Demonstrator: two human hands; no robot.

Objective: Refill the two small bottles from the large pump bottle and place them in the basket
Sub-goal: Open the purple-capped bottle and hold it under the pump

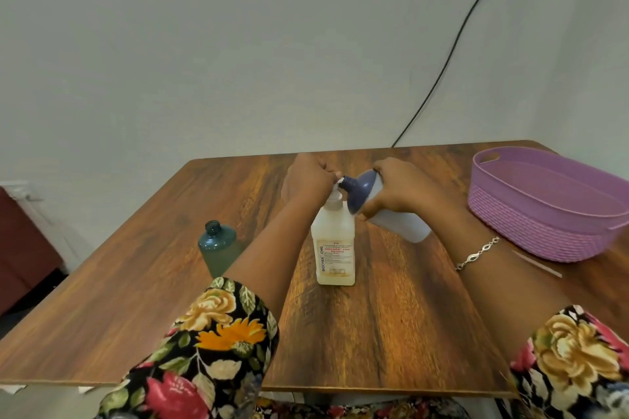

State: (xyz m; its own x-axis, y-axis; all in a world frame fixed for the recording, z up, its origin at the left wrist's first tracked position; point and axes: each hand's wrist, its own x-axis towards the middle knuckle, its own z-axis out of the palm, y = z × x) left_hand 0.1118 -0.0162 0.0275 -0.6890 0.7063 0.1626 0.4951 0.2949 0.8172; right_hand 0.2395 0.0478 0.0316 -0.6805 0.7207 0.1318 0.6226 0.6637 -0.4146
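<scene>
The large white pump bottle (335,248) stands upright in the middle of the wooden table (391,316). My left hand (308,178) curls over its pump head, which is mostly hidden. My right hand (396,189) grips a white small bottle with a dark blue funnel-shaped top (362,190), tilted so its tip meets the pump's nozzle. A teal small bottle (218,247) stands uncapped to the left, partly filled with liquid. The purple basket (531,224) sits at the right with nothing visible inside.
A black cable (452,44) runs down the grey wall behind the table. A dark red piece of furniture (23,248) stands left of the table. Floral sleeves cover both forearms near the table's front edge.
</scene>
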